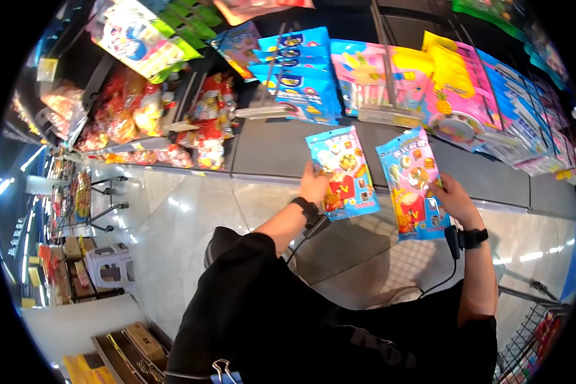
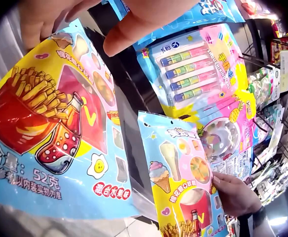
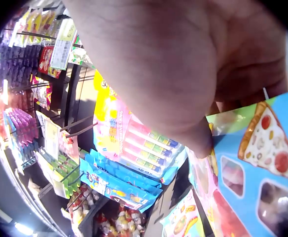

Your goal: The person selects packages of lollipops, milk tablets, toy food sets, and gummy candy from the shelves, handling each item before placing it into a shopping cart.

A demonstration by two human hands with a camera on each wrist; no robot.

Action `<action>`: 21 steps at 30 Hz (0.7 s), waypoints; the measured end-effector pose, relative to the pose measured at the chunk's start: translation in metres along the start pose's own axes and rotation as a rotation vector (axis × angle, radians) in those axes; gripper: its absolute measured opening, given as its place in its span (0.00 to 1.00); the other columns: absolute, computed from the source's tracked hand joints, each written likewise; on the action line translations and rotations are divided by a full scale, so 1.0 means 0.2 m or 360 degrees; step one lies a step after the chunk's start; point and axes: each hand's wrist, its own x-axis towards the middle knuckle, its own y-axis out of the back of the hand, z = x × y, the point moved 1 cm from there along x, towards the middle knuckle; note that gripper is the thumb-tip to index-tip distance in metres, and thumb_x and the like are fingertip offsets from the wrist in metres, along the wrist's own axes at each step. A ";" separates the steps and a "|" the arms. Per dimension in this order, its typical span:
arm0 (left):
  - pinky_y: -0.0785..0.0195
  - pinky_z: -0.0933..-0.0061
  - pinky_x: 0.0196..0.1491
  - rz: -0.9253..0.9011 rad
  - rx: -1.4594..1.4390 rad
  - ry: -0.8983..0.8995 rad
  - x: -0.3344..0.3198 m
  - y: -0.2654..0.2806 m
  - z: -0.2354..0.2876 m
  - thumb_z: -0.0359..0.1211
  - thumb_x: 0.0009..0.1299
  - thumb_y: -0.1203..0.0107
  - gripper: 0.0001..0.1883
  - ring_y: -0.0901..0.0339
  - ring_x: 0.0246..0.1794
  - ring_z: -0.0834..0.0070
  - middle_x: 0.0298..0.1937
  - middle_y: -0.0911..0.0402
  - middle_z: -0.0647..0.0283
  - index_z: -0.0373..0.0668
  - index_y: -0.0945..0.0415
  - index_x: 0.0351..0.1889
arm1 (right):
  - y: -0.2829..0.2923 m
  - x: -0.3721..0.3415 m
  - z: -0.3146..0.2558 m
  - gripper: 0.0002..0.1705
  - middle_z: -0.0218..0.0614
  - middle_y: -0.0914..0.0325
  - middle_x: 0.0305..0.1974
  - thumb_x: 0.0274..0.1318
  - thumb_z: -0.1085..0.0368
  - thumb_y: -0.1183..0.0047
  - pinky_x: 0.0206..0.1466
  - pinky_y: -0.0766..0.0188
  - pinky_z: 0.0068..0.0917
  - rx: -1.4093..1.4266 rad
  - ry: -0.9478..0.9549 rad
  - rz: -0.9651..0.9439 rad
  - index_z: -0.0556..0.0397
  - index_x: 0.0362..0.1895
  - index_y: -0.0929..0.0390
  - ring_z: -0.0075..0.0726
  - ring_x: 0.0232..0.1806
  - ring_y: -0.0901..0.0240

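Note:
My left hand (image 1: 315, 184) holds a blue, yellow and pink candy bag (image 1: 347, 168) by its left edge. Fries, a bottle of cola and a fried egg are printed on its front, as the left wrist view shows. To its right, my right hand (image 1: 456, 200) grips a second candy bag (image 1: 415, 182) of like design by its right edge, thumb on the front. Pizza art and small windows fill this bag's near corner (image 3: 252, 163) in the right wrist view. Both bags hang upright side by side, fronts toward me, with a gap between them.
Before me a dark shelf (image 1: 269, 150) bears hanging blue packets (image 1: 304, 83), pink and yellow packets (image 1: 451, 96) and red bagged sweets (image 1: 131, 105). A shopping cart (image 1: 86, 198) and a white stool (image 1: 111, 265) stand at left. Lower right is a wire basket (image 1: 531, 339).

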 end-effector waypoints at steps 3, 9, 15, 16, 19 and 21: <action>0.30 0.66 0.58 -0.0070 0.0124 -0.0030 0.05 0.03 -0.09 0.23 0.64 0.41 0.30 0.25 0.57 0.66 0.58 0.24 0.52 0.31 0.38 0.65 | -0.01 -0.02 -0.07 0.15 0.34 0.20 0.38 0.67 0.62 0.47 0.40 0.30 0.25 0.0103 -0.0063 -0.0021 0.61 0.49 0.26 0.23 0.37 0.27; 0.35 0.64 0.64 0.0170 0.0799 -0.0623 -0.07 -0.03 0.04 0.25 0.64 0.40 0.33 0.26 0.61 0.62 0.66 0.31 0.50 0.31 0.39 0.67 | -0.03 -0.02 -0.12 0.16 0.34 0.19 0.44 0.69 0.63 0.49 0.47 0.29 0.24 0.0235 -0.0026 -0.0175 0.61 0.54 0.27 0.22 0.43 0.26; 0.26 0.76 0.41 -0.0201 -0.0163 0.0020 -0.37 -0.16 0.33 0.43 0.72 0.39 0.32 0.22 0.54 0.76 0.62 0.26 0.60 0.36 0.37 0.68 | -0.13 -0.03 -0.21 0.20 0.32 0.20 0.52 0.70 0.63 0.49 0.55 0.30 0.23 0.0606 0.0006 -0.0545 0.58 0.61 0.29 0.20 0.51 0.26; 0.27 0.77 0.38 -0.0326 -0.0163 0.0122 -0.37 -0.14 0.33 0.43 0.72 0.39 0.30 0.22 0.51 0.78 0.57 0.24 0.63 0.37 0.35 0.66 | -0.16 -0.03 -0.25 0.21 0.31 0.20 0.53 0.70 0.64 0.49 0.56 0.30 0.22 0.0694 0.0042 -0.0593 0.57 0.62 0.30 0.20 0.51 0.26; 0.31 0.81 0.31 -0.0571 -0.0227 0.0219 -0.42 -0.09 0.42 0.40 0.72 0.39 0.17 0.23 0.37 0.89 0.38 0.17 0.73 0.45 0.26 0.55 | -0.27 -0.01 -0.29 0.21 0.32 0.21 0.55 0.70 0.65 0.50 0.59 0.31 0.23 0.0701 -0.0012 -0.0677 0.56 0.64 0.32 0.20 0.53 0.27; 0.31 0.82 0.32 -0.0583 -0.0326 0.0235 -0.40 -0.04 0.43 0.38 0.73 0.40 0.17 0.23 0.37 0.88 0.40 0.17 0.72 0.45 0.26 0.56 | -0.33 0.01 -0.30 0.23 0.32 0.21 0.56 0.70 0.66 0.50 0.59 0.31 0.24 0.0738 0.0011 -0.0669 0.56 0.66 0.34 0.21 0.54 0.27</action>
